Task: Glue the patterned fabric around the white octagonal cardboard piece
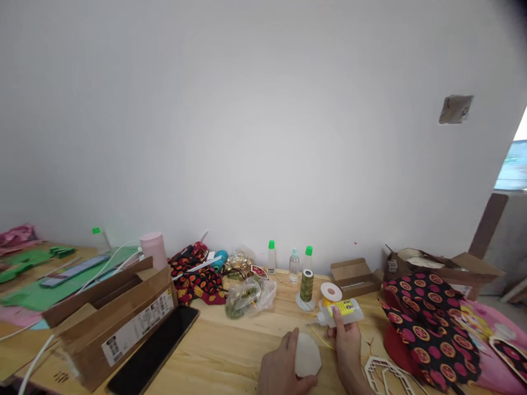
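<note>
Low in the middle of the head view, my left hand point(280, 366) grips a flat, pale grey-white octagonal piece point(308, 355) between thumb and fingers, just above or on the wooden table. To its right, my right hand point(348, 341) is closed around a translucent squeeze bottle point(354, 311) with a yellow label, tipped on its side with its nozzle to the left. Right behind the bottle are a spool of orange thread point(331, 292) and an olive-green thread cone point(307, 286). Pale octagonal lattice frames point(381, 373) lie beside my right wrist.
Dark patterned fabric point(432, 329) and an open carton point(448, 266) occupy the right. Small bottles point(293, 267) and a little cardboard box point(356, 278) line the wall. On the left are a long carton point(119, 323), a black phone point(154, 351) and bagged bits point(249, 296).
</note>
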### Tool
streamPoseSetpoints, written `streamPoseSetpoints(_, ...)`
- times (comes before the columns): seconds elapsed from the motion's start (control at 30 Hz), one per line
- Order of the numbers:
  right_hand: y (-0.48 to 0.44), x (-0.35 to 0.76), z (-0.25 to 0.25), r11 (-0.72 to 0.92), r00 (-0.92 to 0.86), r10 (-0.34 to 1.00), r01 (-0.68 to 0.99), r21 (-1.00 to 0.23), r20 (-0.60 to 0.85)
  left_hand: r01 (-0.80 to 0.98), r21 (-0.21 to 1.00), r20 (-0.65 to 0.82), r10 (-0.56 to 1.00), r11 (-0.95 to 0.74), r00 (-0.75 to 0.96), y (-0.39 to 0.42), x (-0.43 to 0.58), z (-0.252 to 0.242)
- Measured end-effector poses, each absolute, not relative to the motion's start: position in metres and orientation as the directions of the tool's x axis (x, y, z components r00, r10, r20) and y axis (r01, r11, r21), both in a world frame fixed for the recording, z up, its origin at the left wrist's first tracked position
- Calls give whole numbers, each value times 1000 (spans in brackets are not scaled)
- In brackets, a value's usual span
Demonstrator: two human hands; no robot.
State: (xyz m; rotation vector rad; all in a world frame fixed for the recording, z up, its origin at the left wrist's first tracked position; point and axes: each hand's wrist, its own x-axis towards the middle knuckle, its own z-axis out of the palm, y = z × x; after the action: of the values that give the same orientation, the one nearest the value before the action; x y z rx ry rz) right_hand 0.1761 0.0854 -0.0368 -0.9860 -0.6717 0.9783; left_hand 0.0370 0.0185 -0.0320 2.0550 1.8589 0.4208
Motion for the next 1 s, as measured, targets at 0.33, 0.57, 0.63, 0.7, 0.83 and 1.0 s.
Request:
streamPoseSetpoints(0.33,96,150,-12,209,220,965,-331,-920,140,907,417,133,991,-60,4,8,-14,-40)
streamPoseSetpoints(0.57,97,144,-42,270,248,944,-193,-943,220,906,158,477,834,-393,278,14,-25,-69)
streamPoseSetpoints(0.63,96,142,-47,276,228,944,-147,-950,239,884,38,548,750,-466,371,17,-24,-70)
streamPoseSetpoints(0.7,95,139,-49,290,208,941,-98,-952,265,858,-45,571,692,-511,442,18,-22,-68)
streamPoseSetpoints(0.83,93,133,-48,316,196,931,1,-949,310,809,-150,580,612,-568,538,19,-20,-66)
streamPoseSetpoints(1.0,93,132,-43,306,197,932,15,-952,303,793,-219,606,558,-569,568,20,-20,-72)
